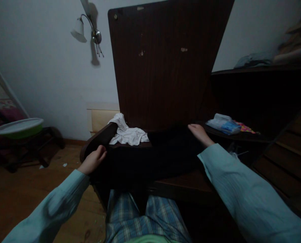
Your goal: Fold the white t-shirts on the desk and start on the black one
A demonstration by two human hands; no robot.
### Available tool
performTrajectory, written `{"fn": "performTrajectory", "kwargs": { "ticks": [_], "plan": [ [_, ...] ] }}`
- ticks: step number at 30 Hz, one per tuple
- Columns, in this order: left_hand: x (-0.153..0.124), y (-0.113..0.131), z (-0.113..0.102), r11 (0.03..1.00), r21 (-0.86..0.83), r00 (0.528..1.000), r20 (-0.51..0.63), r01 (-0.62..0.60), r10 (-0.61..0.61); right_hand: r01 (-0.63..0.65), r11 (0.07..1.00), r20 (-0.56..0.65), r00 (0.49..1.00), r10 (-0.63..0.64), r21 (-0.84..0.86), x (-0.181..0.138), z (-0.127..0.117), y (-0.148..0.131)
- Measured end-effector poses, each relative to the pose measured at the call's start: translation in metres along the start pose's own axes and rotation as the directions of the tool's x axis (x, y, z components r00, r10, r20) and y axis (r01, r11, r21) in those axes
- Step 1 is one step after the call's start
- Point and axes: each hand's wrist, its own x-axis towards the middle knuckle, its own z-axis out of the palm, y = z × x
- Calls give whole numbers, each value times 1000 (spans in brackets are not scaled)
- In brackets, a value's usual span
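A wall lamp point(79, 30) is mounted upper left. A green basin point(19, 130) is set on a dark stool point(48, 140) at left; plastic packets point(222, 123) are laid on a shelf point(251, 138) at right.

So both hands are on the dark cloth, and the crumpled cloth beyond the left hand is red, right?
Not quite. The head view shows the crumpled cloth beyond the left hand is white, not red. Both hands, the right hand too, are on the dark cloth.

Dim room: pale wall point(39, 67) with a lamp point(79, 30), wooden floor point(26, 195), dark shelves point(261, 71) at right
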Motion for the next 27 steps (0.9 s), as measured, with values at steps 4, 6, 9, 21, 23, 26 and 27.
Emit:
{"fn": "performTrajectory", "kwargs": {
  "ticks": [4, 6, 9, 21, 23, 26, 27],
  "plan": [
    [24, -21, -19, 973, -211, 960, -239, 96, -147, -121, 993, -104, 987, 122, 10, 14, -18, 24],
    [25, -23, -19, 960, -250, 972, -164, 126, -170, -52, 998, -113, 992, 50, -20, 4, -11, 31],
    [12, -20, -7, 977, -189, 991, 113, 96, -76, 197, 980, 115, 974, -196, 3, -27, 11, 31],
    [-23, -4, 19, 942, 269, 936, 335, -202, 106, 146, 989, 399, 907, -137, 9, -68, 67, 37],
    [-23, -3, 2, 963, 147, 925, 342, -224, 163, 188, 982, 404, 897, -179, 17, -63, 62, 29],
    [-31, -4, -29, 991, -56, 906, 401, -122, 134, 227, 970, 534, 812, -235, 81, -62, 41, 6],
    [-35, -6, -41, 992, -106, 893, 436, -69, 108, 233, 965, 634, 730, -255, 120, -64, 30, -3]
  ]
}}
